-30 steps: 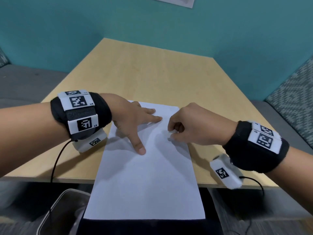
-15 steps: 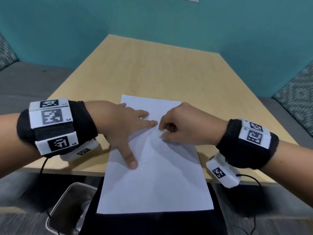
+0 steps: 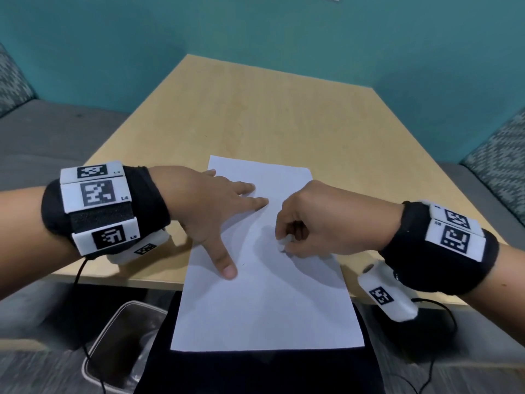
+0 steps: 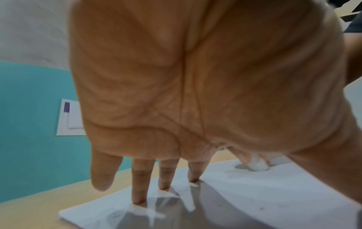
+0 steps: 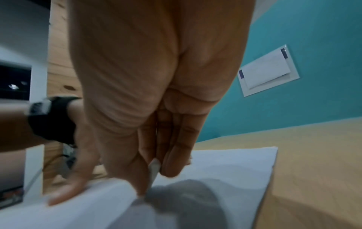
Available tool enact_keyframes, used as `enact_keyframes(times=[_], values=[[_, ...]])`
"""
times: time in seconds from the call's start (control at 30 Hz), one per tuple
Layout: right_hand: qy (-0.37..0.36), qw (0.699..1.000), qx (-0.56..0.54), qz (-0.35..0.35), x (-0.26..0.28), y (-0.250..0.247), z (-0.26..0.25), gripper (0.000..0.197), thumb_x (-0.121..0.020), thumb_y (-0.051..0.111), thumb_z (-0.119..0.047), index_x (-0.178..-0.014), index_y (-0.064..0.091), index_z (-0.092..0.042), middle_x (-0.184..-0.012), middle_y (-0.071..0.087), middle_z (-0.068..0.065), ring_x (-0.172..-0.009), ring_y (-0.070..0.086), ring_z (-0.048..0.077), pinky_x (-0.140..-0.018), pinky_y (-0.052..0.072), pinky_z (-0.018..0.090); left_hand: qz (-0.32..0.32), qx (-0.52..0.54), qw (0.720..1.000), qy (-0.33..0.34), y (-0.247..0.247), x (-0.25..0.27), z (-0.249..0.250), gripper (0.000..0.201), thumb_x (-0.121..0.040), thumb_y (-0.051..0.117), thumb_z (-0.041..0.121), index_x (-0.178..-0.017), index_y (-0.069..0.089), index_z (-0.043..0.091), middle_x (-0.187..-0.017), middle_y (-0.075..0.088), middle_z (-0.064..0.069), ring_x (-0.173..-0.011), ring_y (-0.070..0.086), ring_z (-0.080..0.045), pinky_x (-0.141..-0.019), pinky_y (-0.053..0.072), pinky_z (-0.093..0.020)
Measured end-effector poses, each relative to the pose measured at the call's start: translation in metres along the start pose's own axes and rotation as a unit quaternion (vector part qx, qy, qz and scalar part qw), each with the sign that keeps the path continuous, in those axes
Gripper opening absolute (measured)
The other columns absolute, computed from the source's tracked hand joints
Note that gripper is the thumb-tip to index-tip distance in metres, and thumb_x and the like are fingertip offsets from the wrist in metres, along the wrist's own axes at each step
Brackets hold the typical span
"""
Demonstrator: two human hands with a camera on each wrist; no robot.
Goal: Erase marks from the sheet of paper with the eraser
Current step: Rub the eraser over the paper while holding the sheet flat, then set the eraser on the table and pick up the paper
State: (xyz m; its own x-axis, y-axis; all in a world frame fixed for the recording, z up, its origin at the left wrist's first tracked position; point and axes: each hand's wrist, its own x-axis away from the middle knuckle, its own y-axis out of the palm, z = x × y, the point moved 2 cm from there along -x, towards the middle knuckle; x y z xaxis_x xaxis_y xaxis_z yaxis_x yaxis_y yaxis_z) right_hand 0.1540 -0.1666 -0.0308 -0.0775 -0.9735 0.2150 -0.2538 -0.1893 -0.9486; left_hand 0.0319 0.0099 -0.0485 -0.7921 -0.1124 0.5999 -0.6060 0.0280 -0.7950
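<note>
The small white eraser (image 3: 285, 240) is mostly hidden inside the curled fingers of the right hand (image 3: 318, 220); any marks under it on the white sheet of paper (image 3: 264, 302) are covered, and faint specks elsewhere are too small to read

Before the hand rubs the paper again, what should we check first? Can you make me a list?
1. Paper held down: ok. The left hand presses it with spread, straight fingers.
2. Eraser gripped: ok. The right hand pinches the white eraser, tip on the paper.
3. Paper lying flat: not ok. It bulges up a little between the two hands.
4. Paper fully on the table: not ok. Its near end hangs past the table edge.
5. Marks left to erase: cannot tell. Only faint specks show near the left thumb.
</note>
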Motion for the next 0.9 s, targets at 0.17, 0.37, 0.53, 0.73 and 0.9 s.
enact_keyframes(times=[0.17, 0.37, 0.53, 0.73, 0.9], values=[[0.027, 0.999, 0.025, 0.039, 0.006, -0.001, 0.005, 0.018, -0.09, 0.074, -0.034, -0.105, 0.078, -0.025, -0.085, 0.073, -0.014, -0.079, 0.065, 0.0, -0.074, 0.058, 0.028, 0.008, -0.004, 1.0, 0.002, -0.002, 0.001, 0.003, 0.153, -0.056, 0.067, 0.101, -0.162, -0.028, 0.047, -0.178, -0.017, 0.012, -0.166, 0.005, -0.022, -0.133, 0.002, -0.055], [0.025, 0.997, 0.02, 0.066, 0.015, -0.017, 0.0, 0.013, -0.089, 0.073, -0.031, -0.1, 0.077, -0.025, -0.082, 0.071, -0.015, -0.078, 0.065, 0.002, -0.07, 0.051, 0.018, 0.021, 0.075, 0.997, 0.024, -0.002, 0.008, -0.008, 0.16, -0.05, 0.069, 0.103, -0.151, -0.043, 0.051, -0.169, -0.037, 0.018, -0.163, -0.02, -0.014, -0.133, -0.007, -0.053], [0.096, 0.988, -0.008, 0.12, 0.053, -0.036, 0.021, 0.014, -0.094, 0.073, -0.033, -0.105, 0.079, -0.028, -0.086, 0.075, -0.019, -0.084, 0.068, -0.005, -0.077, 0.054, 0.019, 0.107, 0.133, 0.985, -0.002, -0.024, 0.02, -0.032, 0.12, -0.08, 0.067, 0.082, -0.168, -0.007, 0.049, -0.179, -0.007, 0.017, -0.164, 0.013, -0.011, -0.129, 0.021, -0.038], [0.234, 0.959, -0.032, 0.16, 0.103, -0.006, 0.066, 0.02, -0.096, 0.075, -0.041, -0.109, 0.081, -0.027, -0.093, 0.078, -0.019, -0.085, 0.068, -0.007, -0.072, 0.05, 0.011, 0.159, 0.128, 0.979, -0.009, -0.063, 0.004, -0.037, 0.082, -0.099, 0.065, 0.062, -0.169, 0.028, 0.038, -0.161, 0.051, 0.008, -0.125, 0.059, -0.01, -0.107, 0.044, -0.033], [0.295, 0.944, -0.001, 0.146, 0.115, 0.014, 0.081, 0.019, -0.097, 0.072, -0.042, -0.104, 0.079, -0.026, -0.091, 0.074, -0.014, -0.084, 0.066, 0.004, -0.07, 0.049, 0.019, 0.167, 0.077, 0.983, -0.022, -0.087, -0.028, -0.025, 0.063, -0.106, 0.065, 0.043, -0.163, 0.043, 0.03, -0.151, 0.058, 0.009, -0.134, 0.057, -0.019, -0.114, 0.045, -0.043]])
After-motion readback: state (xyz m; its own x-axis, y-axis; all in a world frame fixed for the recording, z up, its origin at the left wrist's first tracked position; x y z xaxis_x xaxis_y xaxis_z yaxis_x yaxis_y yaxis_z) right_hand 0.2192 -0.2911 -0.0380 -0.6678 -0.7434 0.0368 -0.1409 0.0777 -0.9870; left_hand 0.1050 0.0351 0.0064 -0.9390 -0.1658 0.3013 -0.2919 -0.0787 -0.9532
